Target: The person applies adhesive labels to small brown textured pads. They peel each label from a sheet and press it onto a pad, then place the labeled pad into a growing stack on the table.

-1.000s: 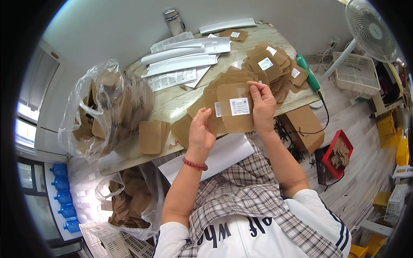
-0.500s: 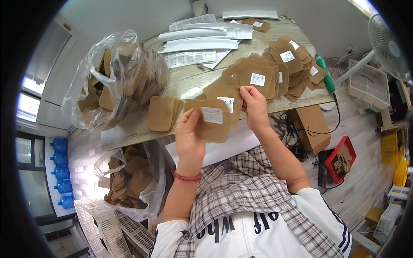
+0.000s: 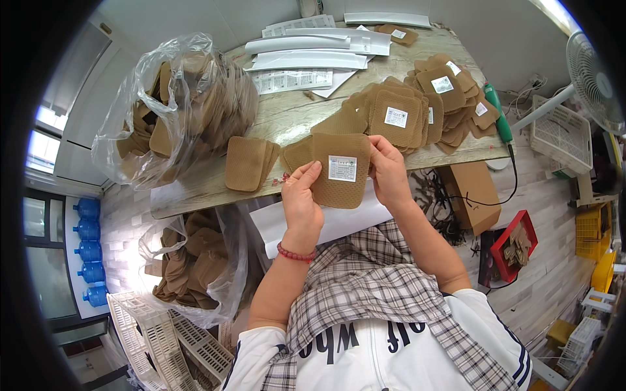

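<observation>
Between my hands, over the table's front edge, is a brown mesh-textured fabric pad (image 3: 340, 186) with rounded corners and a white printed label on its face. My left hand (image 3: 303, 202) pinches its left edge, thumb on top. My right hand (image 3: 391, 171) grips its upper right edge, with the fingers partly behind it. Whether more pads lie behind this one I cannot tell. Just beyond are unlabelled brown pads (image 3: 297, 153). A small stack of plain pads (image 3: 245, 164) lies left of my left hand. To the right, labelled pads (image 3: 396, 107) are heaped in overlapping piles.
A clear plastic bag (image 3: 195, 111) full of brown pads stands on the table's left. White label sheets (image 3: 306, 60) lie at the back. A green corded tool (image 3: 499, 114) rests at the right edge. Below are another filled bag (image 3: 195, 260) and a cardboard box (image 3: 471, 195).
My left hand has moved right, closer to my right hand. Two labelled pads showed apart between my hands; now one labelled pad faces up, held flat by both.
</observation>
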The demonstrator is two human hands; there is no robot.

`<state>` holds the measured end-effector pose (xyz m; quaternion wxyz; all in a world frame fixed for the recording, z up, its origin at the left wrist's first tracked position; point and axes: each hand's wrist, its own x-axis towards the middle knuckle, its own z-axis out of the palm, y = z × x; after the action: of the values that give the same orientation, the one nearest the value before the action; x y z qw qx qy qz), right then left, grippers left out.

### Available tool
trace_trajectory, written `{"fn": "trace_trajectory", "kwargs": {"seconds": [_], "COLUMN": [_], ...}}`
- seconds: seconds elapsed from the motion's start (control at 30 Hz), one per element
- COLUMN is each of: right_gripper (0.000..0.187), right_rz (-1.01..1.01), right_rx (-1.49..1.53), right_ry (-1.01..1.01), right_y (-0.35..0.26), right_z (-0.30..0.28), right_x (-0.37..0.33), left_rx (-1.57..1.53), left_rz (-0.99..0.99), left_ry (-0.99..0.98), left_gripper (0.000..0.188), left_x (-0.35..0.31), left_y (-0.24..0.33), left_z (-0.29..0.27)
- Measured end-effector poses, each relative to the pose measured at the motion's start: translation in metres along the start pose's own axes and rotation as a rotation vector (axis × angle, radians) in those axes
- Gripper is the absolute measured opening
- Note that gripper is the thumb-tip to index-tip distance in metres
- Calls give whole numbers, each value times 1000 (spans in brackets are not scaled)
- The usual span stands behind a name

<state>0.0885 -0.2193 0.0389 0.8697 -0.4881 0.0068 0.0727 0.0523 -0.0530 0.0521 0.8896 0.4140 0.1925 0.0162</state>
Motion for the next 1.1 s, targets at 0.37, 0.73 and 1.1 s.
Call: {"fn": "trace_trajectory", "kwargs": {"seconds": [0.37, 0.73, 1.1], "right_gripper": [24, 13, 12], "right_rz": [-34, -116, -92], "right_rx": [39, 120, 196], "right_ry": [121, 150, 183], "right_y": [-9, 8, 8], "right_z": [12, -2, -7], "right_x": [-8, -5, -2], "left_rx": [-44, 61, 53], "left_rz": [44, 162, 221], "left_ry": [27, -26, -132], "left_gripper": [11, 37, 61], "left_x": [2, -10, -22], "left_y": [-11, -16, -14], "left_z": [-1, 13, 23]}}
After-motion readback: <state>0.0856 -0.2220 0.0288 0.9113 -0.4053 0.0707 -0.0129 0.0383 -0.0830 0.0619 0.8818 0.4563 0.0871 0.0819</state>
